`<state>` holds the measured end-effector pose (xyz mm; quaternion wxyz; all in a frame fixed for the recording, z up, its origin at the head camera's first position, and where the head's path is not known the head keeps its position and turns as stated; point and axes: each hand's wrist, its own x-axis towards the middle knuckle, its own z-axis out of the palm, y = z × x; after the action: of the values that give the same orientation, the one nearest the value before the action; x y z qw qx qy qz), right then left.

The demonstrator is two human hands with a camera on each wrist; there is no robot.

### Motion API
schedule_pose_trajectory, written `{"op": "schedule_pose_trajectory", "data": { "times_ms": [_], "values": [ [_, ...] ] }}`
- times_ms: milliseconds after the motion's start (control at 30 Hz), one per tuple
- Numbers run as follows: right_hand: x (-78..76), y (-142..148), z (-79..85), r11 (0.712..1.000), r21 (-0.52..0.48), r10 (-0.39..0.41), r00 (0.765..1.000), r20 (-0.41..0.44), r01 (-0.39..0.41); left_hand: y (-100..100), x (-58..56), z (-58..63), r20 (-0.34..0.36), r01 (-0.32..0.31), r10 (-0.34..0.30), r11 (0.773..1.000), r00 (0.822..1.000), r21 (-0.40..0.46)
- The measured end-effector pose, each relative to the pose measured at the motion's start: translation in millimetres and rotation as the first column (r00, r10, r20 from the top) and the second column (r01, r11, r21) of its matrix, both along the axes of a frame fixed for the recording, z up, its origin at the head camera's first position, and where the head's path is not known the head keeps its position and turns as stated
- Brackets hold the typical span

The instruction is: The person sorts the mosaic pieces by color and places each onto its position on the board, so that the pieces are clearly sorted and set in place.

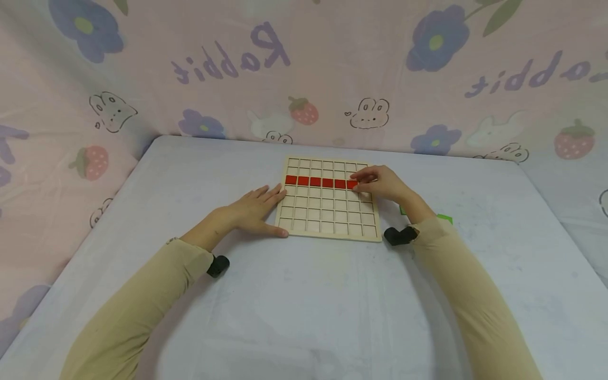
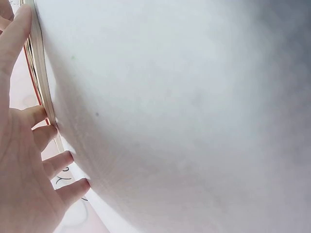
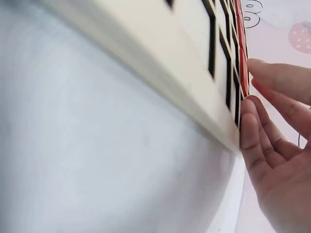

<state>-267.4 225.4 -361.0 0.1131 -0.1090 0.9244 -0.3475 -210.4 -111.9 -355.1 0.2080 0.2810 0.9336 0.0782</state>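
Observation:
A square wooden grid board (image 1: 328, 237) lies flat on the table, with a row of red square tiles (image 1: 315, 182) across its upper part. My left hand (image 1: 252, 211) is spread flat beside the board. Its thumb rests by the near left corner, and its fingers (image 2: 36, 116) reach along the left edge. From the right, my right hand (image 1: 382, 183) reaches over the board. Its thumb and index finger pinch around the rightmost visible red tile (image 1: 351, 185). In the right wrist view, the other fingers (image 3: 250, 131) curl beside the board's edge.
Green pieces (image 1: 445, 218) lie on the table, partly hidden beneath my right wrist. A black wrist mount (image 1: 400, 236) juts from the right cuff and another (image 1: 218, 266) from the left. A patterned cloth (image 1: 328, 68) hangs behind the white table (image 1: 294, 306).

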Motion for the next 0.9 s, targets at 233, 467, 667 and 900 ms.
{"op": "schedule_pose_trajectory", "data": {
  "times_ms": [233,467,667,900],
  "values": [
    [4.4,7,-1.1,0.999,-0.032,-0.028,0.999,0.015,0.028,0,1.2,0.0,-0.004,-0.003,0.003,1.000,1.000,-0.004],
    [8.0,13,-1.0,0.999,-0.038,-0.036,0.999,0.026,0.037,-1,0.8,-1.9,-0.004,-0.002,0.002,1.000,1.000,0.004],
    [10.6,18,-2.1,0.997,-0.050,-0.066,0.998,0.007,0.067,0,0.9,-1.9,-0.004,0.001,-0.001,1.000,1.000,0.006],
    [14.9,27,-1.9,0.997,-0.050,-0.062,0.998,-0.015,0.061,0,2.2,1.0,0.001,-0.006,0.006,1.000,1.000,0.011]
  ]
}}
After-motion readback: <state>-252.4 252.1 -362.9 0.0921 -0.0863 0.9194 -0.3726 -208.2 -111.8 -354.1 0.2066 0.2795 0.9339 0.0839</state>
